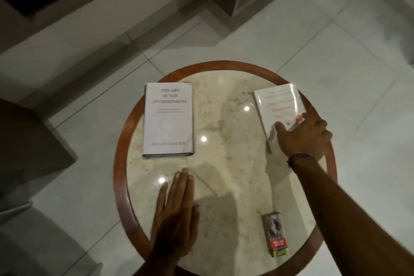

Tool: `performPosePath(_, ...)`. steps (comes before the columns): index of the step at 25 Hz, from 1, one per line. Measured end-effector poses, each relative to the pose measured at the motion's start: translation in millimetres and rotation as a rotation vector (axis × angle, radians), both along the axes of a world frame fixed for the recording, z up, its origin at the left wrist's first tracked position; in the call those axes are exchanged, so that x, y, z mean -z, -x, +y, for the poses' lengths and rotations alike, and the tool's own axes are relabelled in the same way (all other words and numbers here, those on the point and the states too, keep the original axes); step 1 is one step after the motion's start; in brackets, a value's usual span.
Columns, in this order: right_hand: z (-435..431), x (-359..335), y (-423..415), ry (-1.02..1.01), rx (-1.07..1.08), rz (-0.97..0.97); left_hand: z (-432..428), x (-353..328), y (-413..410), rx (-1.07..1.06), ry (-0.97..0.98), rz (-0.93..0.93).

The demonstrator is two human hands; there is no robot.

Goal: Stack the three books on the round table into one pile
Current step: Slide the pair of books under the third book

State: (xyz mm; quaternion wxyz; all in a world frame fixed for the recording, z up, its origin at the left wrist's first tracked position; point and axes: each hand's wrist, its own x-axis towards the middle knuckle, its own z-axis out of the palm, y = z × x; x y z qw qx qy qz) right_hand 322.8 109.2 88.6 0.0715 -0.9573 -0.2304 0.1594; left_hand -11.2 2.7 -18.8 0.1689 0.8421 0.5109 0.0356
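Right hand (pixel 307 139) pinched the book (pixel 277 105) at frame right, left hand (pixel 177 215) lay flat on the table (pixel 224 119); I judged a level carry leftward safest.

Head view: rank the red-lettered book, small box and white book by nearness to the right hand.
1. red-lettered book, held by the right hand, right side.
2. small box, near right.
3. white book, far left.

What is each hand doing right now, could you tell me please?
Left hand: open, fingers straight, holding nothing, over the round marble-topped table with a wooden rim.
Right hand: grips the white book with red lettering, thumb on its cover.
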Motion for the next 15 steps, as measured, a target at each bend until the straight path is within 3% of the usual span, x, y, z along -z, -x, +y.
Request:
performPosePath(3,-13.2,3.7,-29.9,0.038,0.003,0.172,-0.4,0.0,0.2,0.000,-0.023,0.034)
performPosePath(11,-13.3,5.8,-41.8,-0.144,0.088,0.558,-1.5,-5.3,-0.2,0.026,-0.113,0.048)
performPosePath(15,-23.2,-5.2,-52.1,-0.217,0.198,0.785,-0.7,-5.2,-1.9,0.006,-0.042,0.064)
